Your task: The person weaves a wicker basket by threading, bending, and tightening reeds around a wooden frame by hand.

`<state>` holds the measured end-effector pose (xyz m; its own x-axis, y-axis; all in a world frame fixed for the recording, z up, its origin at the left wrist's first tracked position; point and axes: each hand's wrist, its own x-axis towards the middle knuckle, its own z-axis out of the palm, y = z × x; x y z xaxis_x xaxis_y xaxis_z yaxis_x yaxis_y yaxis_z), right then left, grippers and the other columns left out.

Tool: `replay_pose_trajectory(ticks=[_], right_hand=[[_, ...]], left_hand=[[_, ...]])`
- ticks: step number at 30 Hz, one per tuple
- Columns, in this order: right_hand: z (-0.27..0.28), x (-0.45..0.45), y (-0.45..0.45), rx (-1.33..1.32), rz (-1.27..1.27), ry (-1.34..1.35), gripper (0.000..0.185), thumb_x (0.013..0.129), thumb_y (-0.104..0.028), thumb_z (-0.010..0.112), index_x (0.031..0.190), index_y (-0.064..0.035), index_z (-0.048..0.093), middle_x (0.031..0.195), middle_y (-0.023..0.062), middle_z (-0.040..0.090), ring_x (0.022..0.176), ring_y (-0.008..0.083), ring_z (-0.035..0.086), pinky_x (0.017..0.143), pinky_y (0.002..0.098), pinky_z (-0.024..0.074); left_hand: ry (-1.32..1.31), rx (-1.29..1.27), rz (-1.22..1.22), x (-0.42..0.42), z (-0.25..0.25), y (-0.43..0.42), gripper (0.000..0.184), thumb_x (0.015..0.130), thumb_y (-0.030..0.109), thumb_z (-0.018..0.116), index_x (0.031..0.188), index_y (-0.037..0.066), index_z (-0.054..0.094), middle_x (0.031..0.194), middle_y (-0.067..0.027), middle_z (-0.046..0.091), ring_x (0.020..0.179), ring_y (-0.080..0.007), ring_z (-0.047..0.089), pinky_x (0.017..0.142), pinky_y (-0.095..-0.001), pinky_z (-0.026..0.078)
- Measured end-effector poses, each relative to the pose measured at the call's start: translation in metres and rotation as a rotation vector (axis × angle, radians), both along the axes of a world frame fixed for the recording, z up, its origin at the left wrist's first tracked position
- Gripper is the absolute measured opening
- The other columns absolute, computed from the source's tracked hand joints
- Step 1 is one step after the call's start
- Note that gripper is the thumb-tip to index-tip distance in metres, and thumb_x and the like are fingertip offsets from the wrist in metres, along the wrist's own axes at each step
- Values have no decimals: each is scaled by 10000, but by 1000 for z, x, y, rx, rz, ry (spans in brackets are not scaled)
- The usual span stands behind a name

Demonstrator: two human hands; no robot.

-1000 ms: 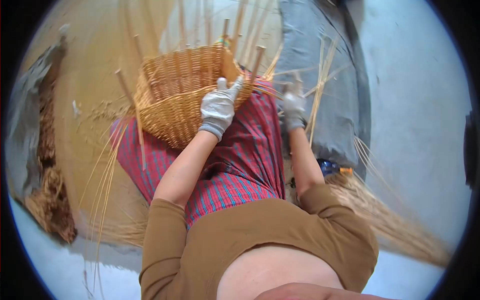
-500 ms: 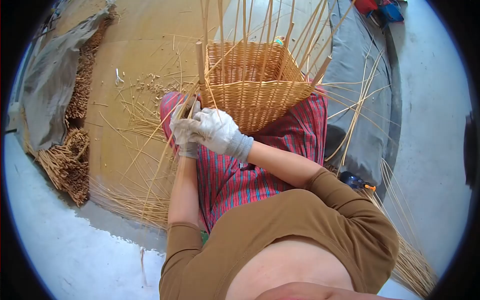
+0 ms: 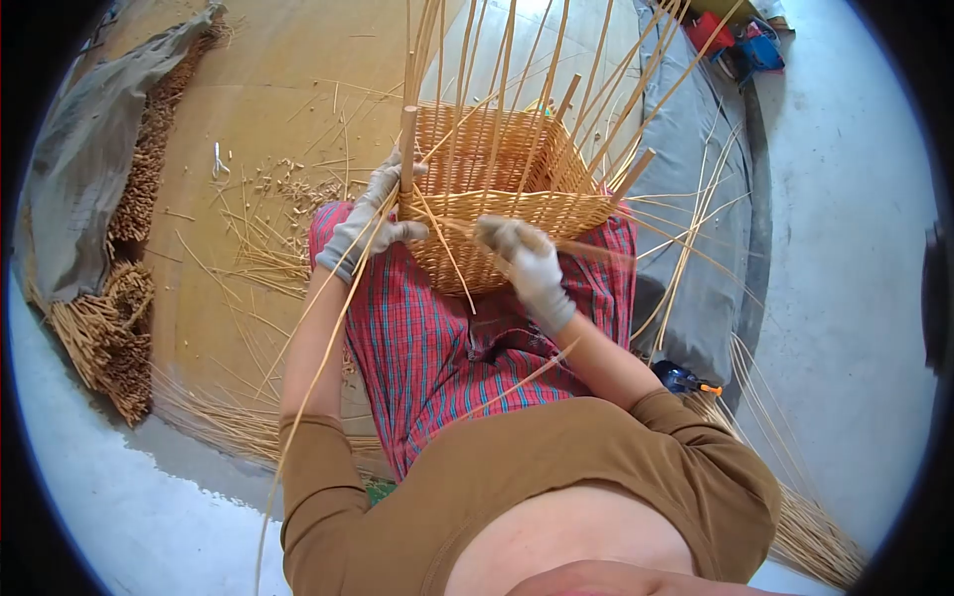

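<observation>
A half-woven wicker basket [image 3: 497,214] rests on my lap, its tall stakes fanning upward. My left hand [image 3: 370,221], in a white glove with a grey cuff, grips its left corner beside a thick corner post [image 3: 408,149]. The thumb lies across the front wall and the fingers are behind the post. My right hand [image 3: 529,260], also gloved, is in front of the basket and slightly blurred. Its fingers are closed on a wicker strand, itself smeared by motion. Another loose strand [image 3: 444,253] hangs across the basket front, and long strands trail past my left forearm.
Bundles of wicker rods [image 3: 104,333] lie under a grey cloth at left. Offcuts [image 3: 288,189] litter the tan board. More strands [image 3: 701,233] lie on the grey cloth at right, near a dark tool with an orange tip [image 3: 686,379]. Red and blue items [image 3: 760,50] stand far right.
My hands were together at the basket's left corner; now they are apart. The right has swung rightward across the front with a strand, while the left holds the corner.
</observation>
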<state>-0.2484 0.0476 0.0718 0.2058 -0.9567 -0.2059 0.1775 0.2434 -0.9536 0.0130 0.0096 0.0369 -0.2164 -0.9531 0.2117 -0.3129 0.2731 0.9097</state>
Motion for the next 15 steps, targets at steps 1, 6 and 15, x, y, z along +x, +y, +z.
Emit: replay_pose_trajectory(ticks=[1, 6, 15], right_hand=[[-12, -10, -18, 147, 1, -83, 336, 1015, -251, 605, 1196, 26, 661, 984, 78, 718, 844, 154, 663, 699, 269, 540], [-43, -18, -38, 233, -74, -305, 320, 1003, -204, 631, 1258, -13, 639, 959, 41, 715, 761, 97, 631, 653, 249, 521], [-20, 12, -10, 21, -143, -120, 322, 1022, -93, 559, 1343, -87, 586, 1173, 42, 680, 960, 101, 653, 737, 250, 533]], left_hand=[[142, 101, -27, -1, -4, -2, 628, 801, 27, 789, 1349, 130, 500, 1411, -47, 467, 1331, -184, 415, 1133, -361, 355], [332, 199, 121, -18, -20, 2, 404, 831, -18, 743, 1165, 132, 573, 1183, 4, 577, 1179, -149, 510, 1062, -329, 399], [382, 225, 158, -19, -25, 3, 401, 831, -47, 742, 1149, 149, 598, 1107, 60, 582, 1064, -99, 548, 925, -263, 468]])
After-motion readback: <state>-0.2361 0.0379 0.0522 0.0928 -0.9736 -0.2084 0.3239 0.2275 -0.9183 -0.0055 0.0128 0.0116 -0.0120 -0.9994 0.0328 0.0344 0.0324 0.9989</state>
